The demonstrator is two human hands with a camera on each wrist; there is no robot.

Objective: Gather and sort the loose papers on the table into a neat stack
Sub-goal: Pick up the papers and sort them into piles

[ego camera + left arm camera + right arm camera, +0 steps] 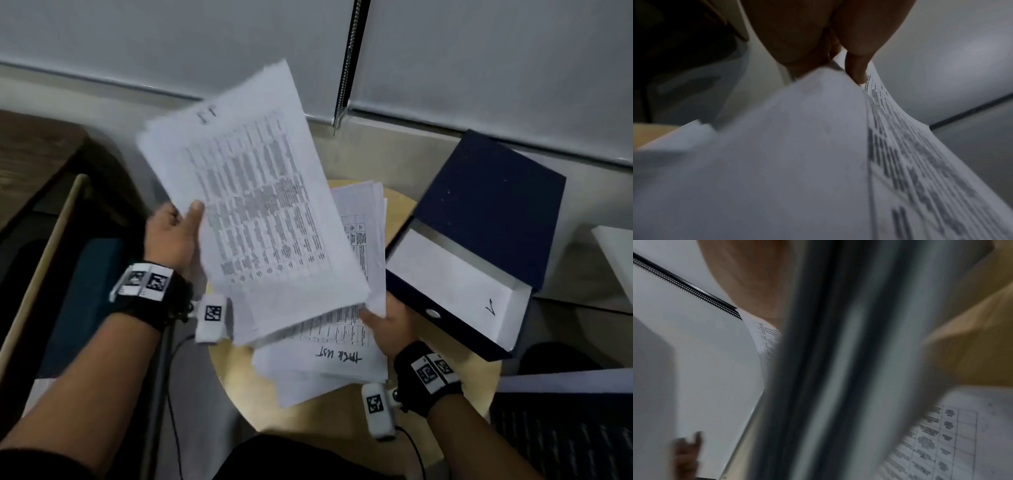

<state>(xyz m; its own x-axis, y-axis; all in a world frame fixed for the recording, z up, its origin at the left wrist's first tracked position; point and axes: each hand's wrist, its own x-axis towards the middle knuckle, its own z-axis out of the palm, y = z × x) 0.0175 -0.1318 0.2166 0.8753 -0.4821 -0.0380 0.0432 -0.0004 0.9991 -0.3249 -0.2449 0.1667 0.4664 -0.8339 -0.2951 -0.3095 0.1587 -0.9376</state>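
Observation:
A thick bundle of printed papers [253, 205] is lifted and tilted above the small round wooden table [455, 394]. My left hand [178, 233] grips its left edge, thumb on the top sheet. In the left wrist view the thumb [857, 71] presses on the bundle of papers [797, 162]. My right hand [387, 322] holds the bundle's lower right corner, fingers hidden under the sheets. More loose sheets [329, 363], one marked "TASK LIST", lie fanned on the table below. The right wrist view shows blurred paper edges [838, 369] and a printed sheet [941, 443].
An open dark blue box file [486, 212] with white paper inside rests at the table's right edge. A blind and its bead chain [346, 68] hang behind. A dark wooden desk [30, 161] and a chair stand at the left.

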